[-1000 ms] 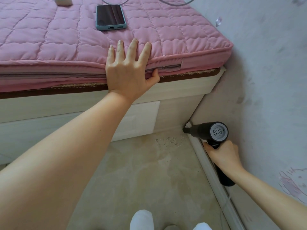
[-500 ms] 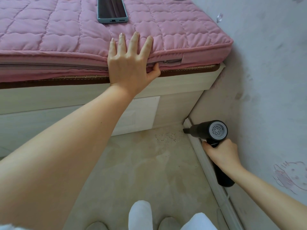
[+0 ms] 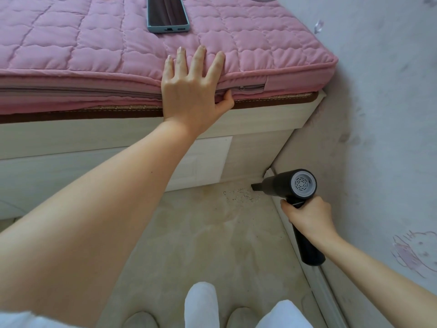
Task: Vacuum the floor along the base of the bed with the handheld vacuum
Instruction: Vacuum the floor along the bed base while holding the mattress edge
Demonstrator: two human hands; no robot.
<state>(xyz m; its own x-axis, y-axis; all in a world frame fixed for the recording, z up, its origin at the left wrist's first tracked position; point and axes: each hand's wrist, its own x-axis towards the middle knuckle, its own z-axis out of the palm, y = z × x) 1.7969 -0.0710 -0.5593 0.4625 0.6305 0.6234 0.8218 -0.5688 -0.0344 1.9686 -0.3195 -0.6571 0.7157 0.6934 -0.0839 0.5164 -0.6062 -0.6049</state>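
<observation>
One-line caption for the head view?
Left hand braced on the pink mattress, right hand aims the handheld vacuum at crumbs by the bed base.

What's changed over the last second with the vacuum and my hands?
The handheld vacuum has shifted a little left, out of the wall corner; its nozzle now sits at the edge of the scattered crumbs by the bed base. Nothing was taken or let go: the right hand holds the handle as before, and the left hand stays braced on the pink mattress. The phone hasn't moved.
</observation>
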